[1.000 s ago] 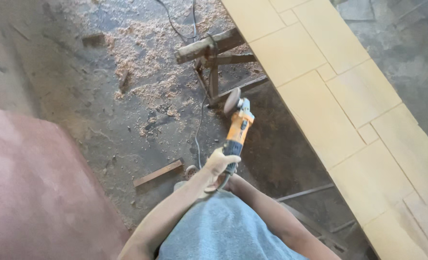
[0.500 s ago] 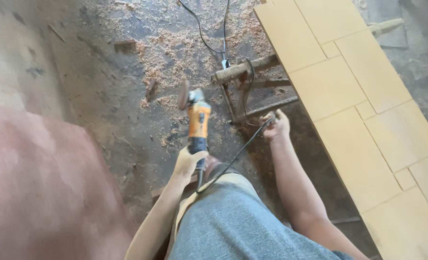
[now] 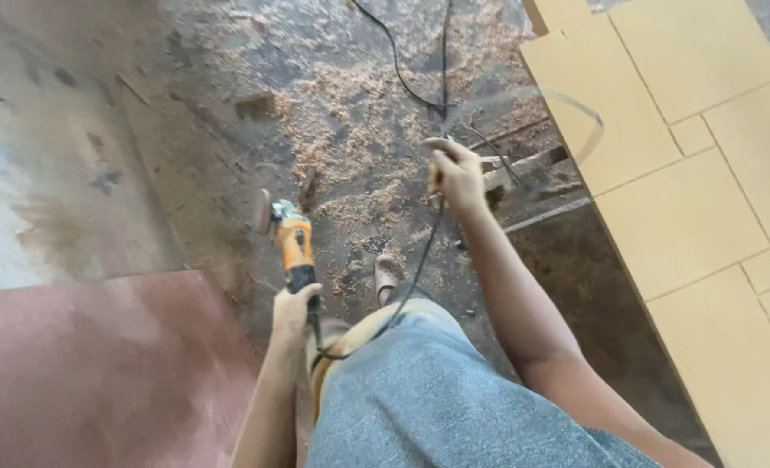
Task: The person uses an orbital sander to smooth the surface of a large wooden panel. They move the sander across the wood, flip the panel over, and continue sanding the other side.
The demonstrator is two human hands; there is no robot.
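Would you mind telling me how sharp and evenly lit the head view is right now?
Head view: soft all over from motion blur, worst on the red board and the cord loop near the right hand; the grinder in the left hand is clearer; light is flat daylight, the tan panels brightest, no hard glare.

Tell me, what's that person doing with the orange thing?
The person stands on a floor strewn with sawdust, seen from above. The left hand holds an orange grinder by its dark handle, disc pointing away. The right hand is raised and holds the grinder's black cord, which runs back down to the tool. Pale yellow boards lie to the right, a reddish sheet to the left. The disc touches nothing.
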